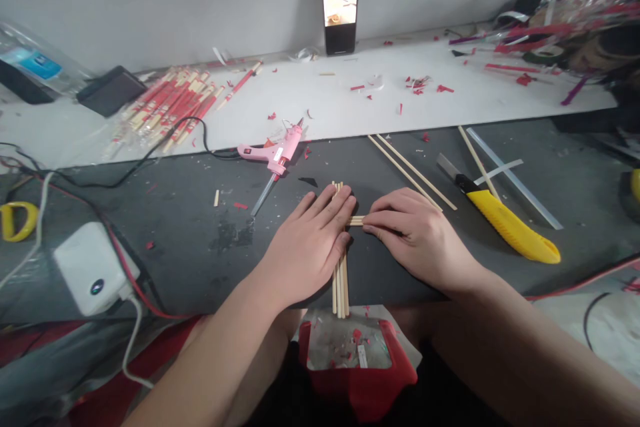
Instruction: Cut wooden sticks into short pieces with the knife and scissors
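Wooden sticks (341, 290) lie near centre on the dark surface (185, 247) under a flat, lightly spread left hand (313, 240), hiding from me where they meet the crosswise sticks (356, 221) the right hand (415, 230) pinches; a pink glue gun (281, 152) sits far left, a yellow knife (510, 221) right.

The grey table (185, 260) carries sticks (341, 287), glue gun (278, 158) and yellow cutter (506, 221).

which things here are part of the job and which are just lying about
Part of the job:
long wooden sticks under the left hand
crosswise sticks pinched by the right hand
probably the pink glue gun and yellow-handled knife, both set down

Apparently just lying about:
red scraps
white box with a cable
dark box
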Demonstrator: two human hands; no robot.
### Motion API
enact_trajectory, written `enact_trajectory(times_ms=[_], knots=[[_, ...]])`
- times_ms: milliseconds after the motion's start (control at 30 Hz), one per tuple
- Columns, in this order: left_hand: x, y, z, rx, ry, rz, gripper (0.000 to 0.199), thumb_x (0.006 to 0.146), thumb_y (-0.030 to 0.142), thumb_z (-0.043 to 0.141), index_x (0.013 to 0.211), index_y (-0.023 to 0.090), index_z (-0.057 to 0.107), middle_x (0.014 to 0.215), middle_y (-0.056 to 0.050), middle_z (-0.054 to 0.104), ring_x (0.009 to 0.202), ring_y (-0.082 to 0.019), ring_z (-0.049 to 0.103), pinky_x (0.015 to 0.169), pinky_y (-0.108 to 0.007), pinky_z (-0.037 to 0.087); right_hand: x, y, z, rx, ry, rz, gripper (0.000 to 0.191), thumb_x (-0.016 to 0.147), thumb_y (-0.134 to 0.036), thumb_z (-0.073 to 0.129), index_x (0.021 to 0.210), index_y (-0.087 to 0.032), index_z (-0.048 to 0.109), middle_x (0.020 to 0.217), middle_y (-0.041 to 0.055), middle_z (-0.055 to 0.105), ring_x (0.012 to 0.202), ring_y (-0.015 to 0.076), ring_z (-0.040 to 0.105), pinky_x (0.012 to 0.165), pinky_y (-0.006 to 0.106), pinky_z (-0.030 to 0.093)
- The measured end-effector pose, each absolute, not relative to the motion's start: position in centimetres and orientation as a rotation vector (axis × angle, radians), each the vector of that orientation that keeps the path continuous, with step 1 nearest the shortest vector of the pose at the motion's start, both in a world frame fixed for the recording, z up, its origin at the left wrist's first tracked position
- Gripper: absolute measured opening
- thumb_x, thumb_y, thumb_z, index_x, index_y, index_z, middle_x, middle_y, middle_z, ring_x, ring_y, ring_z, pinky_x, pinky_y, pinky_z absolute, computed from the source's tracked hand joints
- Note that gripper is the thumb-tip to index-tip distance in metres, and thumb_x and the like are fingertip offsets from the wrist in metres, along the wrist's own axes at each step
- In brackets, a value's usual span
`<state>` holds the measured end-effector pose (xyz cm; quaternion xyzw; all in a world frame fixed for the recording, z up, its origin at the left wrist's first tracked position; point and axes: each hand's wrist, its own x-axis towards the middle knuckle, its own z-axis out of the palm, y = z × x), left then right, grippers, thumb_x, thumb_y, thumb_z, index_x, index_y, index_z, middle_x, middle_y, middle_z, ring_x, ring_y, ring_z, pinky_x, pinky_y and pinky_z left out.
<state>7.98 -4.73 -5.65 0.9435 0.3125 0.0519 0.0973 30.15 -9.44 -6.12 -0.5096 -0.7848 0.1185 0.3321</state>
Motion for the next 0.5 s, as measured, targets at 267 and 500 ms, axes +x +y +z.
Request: enact_trajectory(times_ms=[267, 500], knots=[[7.9, -4.76, -5.76, 2.766, 0.895, 0.238, 0.056, 0.11, 0.03, 0.035, 0.164, 0.019, 0.025, 0.17, -0.011, 0.032, 0.158, -0.026, 0.025, 0.127, -0.051, 0.029, 29.92, -9.21, -6.39, -1.335, -2.009, 0.362, 0.017, 0.096, -0.013, 0.066, 0.091, -0.022, 0.08, 0.096, 0.0059, 0.074, 0.093, 0.0227, 0.063, 0.085, 0.042, 0.054], [7.97, -4.89, -5.65, 2.729, 0.908, 0.239, 0.059, 0.109, 0.032, 0.036, 0.162, 0.007, 0.024, 0.166, -0.018, 0.037, 0.157, -0.027, 0.028, 0.127, -0.049, 0.03, 29.79, -9.14, -6.31, -1.337, -1.975, 0.358, 0.017, 0.093, -0.012, 0.069, 0.085, -0.021, 0.08, 0.091, 0.0053, 0.075, 0.089, 0.0219, 0.064, 0.082, 0.04, 0.054]])
